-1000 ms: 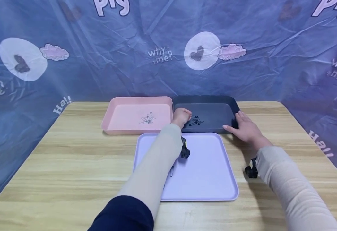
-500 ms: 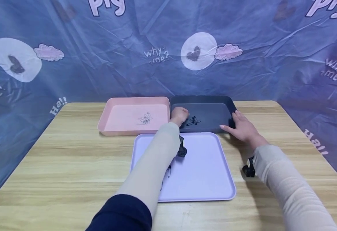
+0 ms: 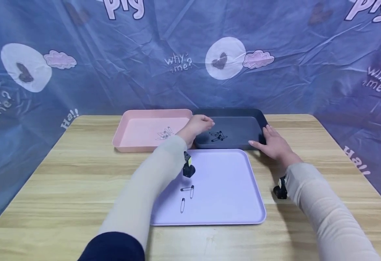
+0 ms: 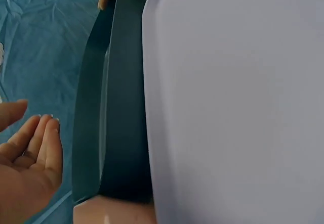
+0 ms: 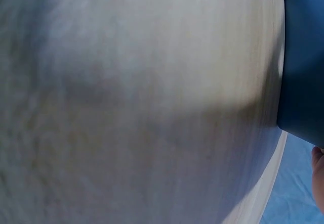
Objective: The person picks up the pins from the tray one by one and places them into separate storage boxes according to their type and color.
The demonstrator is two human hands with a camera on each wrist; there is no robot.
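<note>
My left hand [image 3: 197, 126] hovers over the left end of the dark tray [image 3: 241, 127], near its border with the pink tray [image 3: 135, 131]. Its fingers are loosely extended with nothing between them, as the left wrist view shows of the same hand [image 4: 30, 158]. A small heap of black safety pins [image 3: 218, 136] lies in the dark tray, just below and right of those fingertips. At that tray's front right corner rests my right hand [image 3: 276, 145], fingers along the right rim and thumb at the front edge. Silver-looking safety pins [image 3: 165, 135] lie in the pink tray.
A lavender tray [image 3: 226, 188] stands in front of the other two, with three dark safety pins [image 3: 183, 199] on its left half. All trays are on a wooden table [image 3: 66, 181]. A printed blue cloth [image 3: 138, 79] hangs behind and at the sides.
My left hand has risen from beside the black safety pins and drawn left, its fingers loosening. The pins on the lavender tray now show. The right hand stays at the corner.
</note>
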